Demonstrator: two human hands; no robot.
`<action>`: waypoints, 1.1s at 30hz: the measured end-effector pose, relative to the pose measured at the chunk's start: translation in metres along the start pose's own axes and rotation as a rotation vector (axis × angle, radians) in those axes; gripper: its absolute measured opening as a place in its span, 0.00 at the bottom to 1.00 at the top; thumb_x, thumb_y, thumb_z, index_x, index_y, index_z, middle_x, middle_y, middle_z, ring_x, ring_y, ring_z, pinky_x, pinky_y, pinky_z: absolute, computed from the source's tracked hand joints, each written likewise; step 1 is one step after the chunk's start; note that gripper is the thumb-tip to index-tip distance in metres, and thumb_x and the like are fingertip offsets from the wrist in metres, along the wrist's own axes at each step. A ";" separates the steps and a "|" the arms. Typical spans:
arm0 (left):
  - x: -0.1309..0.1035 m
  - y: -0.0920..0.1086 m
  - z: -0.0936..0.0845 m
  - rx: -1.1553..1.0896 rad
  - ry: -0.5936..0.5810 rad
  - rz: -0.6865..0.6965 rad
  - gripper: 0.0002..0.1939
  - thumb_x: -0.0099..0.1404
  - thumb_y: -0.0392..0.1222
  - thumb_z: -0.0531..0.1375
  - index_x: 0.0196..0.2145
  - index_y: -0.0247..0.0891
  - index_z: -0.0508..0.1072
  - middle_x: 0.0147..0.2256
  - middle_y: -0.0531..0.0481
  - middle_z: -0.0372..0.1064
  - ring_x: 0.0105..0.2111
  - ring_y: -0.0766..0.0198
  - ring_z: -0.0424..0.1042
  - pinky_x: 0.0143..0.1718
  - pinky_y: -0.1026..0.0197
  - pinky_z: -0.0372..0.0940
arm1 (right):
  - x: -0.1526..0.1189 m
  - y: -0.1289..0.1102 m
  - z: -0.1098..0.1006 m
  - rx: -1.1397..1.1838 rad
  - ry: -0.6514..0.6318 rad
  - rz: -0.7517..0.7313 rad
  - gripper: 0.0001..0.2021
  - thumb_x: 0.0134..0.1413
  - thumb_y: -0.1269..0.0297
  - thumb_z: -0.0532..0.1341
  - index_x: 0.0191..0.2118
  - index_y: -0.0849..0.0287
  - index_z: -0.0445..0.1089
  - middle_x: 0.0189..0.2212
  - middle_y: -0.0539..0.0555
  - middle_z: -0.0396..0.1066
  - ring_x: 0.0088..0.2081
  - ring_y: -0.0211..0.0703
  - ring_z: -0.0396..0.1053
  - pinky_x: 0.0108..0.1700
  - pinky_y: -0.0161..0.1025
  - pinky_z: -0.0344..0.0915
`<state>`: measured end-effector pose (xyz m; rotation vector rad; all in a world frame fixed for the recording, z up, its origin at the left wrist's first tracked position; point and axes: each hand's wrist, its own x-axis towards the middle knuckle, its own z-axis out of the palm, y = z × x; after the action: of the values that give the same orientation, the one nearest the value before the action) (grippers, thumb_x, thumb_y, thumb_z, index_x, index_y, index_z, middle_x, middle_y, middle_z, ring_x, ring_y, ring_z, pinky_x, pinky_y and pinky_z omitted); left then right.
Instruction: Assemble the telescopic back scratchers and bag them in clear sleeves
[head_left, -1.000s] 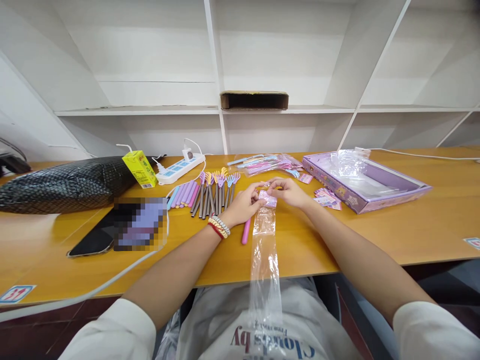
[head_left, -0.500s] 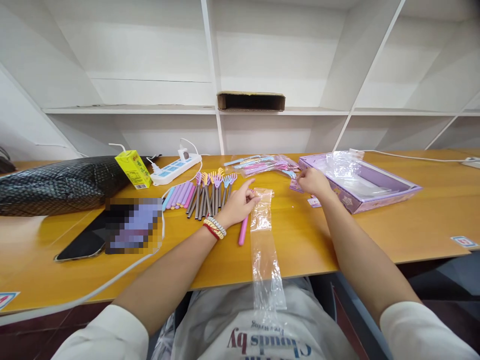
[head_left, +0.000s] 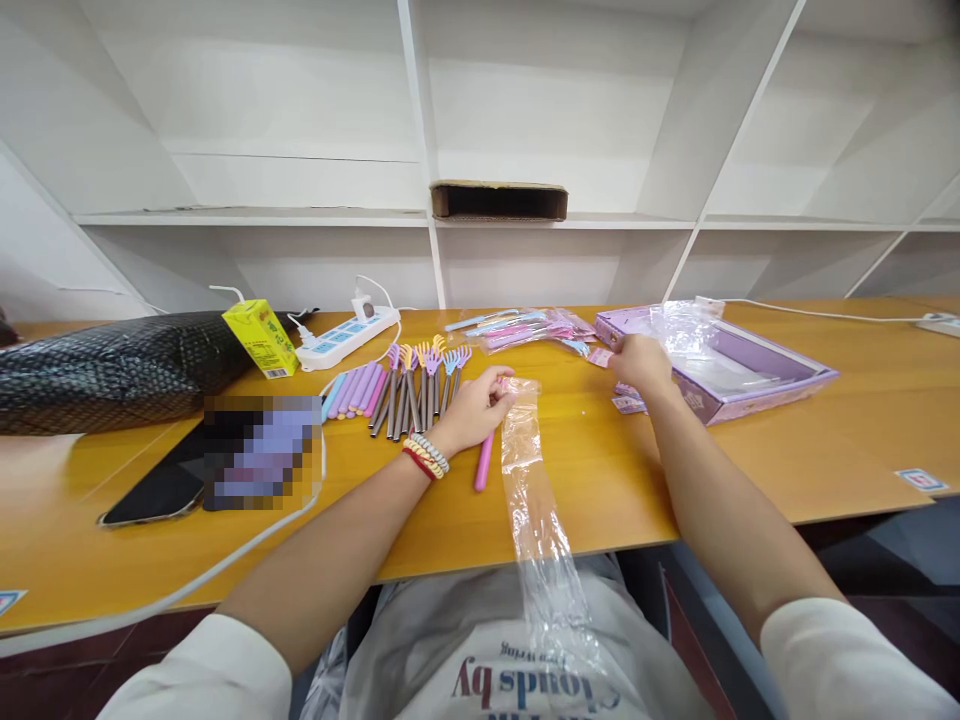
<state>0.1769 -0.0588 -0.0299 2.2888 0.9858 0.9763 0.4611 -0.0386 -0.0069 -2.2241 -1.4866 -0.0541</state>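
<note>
My left hand (head_left: 480,405) pinches the top end of a long clear plastic sleeve (head_left: 529,480), which hangs over the table edge onto my lap. Under that hand lies a pink tube (head_left: 484,462). My right hand (head_left: 643,368) has its fingers closed around a small pink-purple card (head_left: 600,357), beside the box. More small cards (head_left: 628,398) lie just below it. Left of my left hand are several claw-ended metal rods (head_left: 420,390) and a row of coloured tubes (head_left: 356,390). Wrapped pink and blue pieces (head_left: 525,328) lie behind.
A purple open box (head_left: 750,400) with clear plastic stands at right. Left are a power strip (head_left: 349,340), a yellow drink carton (head_left: 261,338), a black bag (head_left: 127,370), a dark tablet (head_left: 161,490) and a white cable (head_left: 247,548). A cardboard box (head_left: 499,202) sits on the shelf.
My left fingers have closed on the sleeve's top end. My right hand has moved slightly right, and a card now shows at its fingertips. The sleeve's lower end has shifted right.
</note>
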 end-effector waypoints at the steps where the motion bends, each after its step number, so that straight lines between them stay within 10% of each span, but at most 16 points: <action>1: 0.000 0.000 0.000 -0.007 -0.002 0.001 0.16 0.62 0.40 0.53 0.48 0.36 0.64 0.22 0.58 0.62 0.24 0.68 0.62 0.30 0.63 0.57 | -0.004 -0.008 0.002 0.087 -0.024 -0.093 0.13 0.47 0.62 0.58 0.37 0.62 0.73 0.36 0.61 0.73 0.40 0.50 0.70 0.39 0.39 0.62; 8: 0.000 0.002 0.001 -0.144 -0.042 0.020 0.16 0.60 0.39 0.55 0.47 0.37 0.63 0.23 0.57 0.62 0.25 0.68 0.63 0.32 0.63 0.59 | -0.045 -0.059 0.020 0.729 -0.618 -0.667 0.21 0.53 0.46 0.54 0.30 0.62 0.68 0.24 0.50 0.67 0.26 0.35 0.61 0.29 0.34 0.57; 23: 0.005 -0.007 0.004 -0.397 0.108 -0.096 0.19 0.61 0.42 0.57 0.49 0.36 0.61 0.24 0.55 0.67 0.26 0.68 0.67 0.31 0.64 0.60 | -0.059 -0.069 0.030 0.931 -0.570 -0.574 0.21 0.51 0.45 0.56 0.24 0.61 0.63 0.17 0.47 0.61 0.19 0.31 0.56 0.23 0.32 0.52; 33: 0.011 -0.020 -0.004 -0.258 0.572 -0.101 0.14 0.63 0.43 0.56 0.45 0.38 0.62 0.23 0.54 0.65 0.25 0.66 0.67 0.28 0.64 0.61 | -0.059 -0.065 0.027 0.912 -1.142 -0.614 0.15 0.45 0.54 0.65 0.28 0.64 0.69 0.20 0.50 0.68 0.17 0.29 0.59 0.18 0.30 0.47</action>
<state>0.1712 -0.0372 -0.0351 1.7601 1.0976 1.6556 0.3738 -0.0590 -0.0245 -0.9288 -2.0270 1.5536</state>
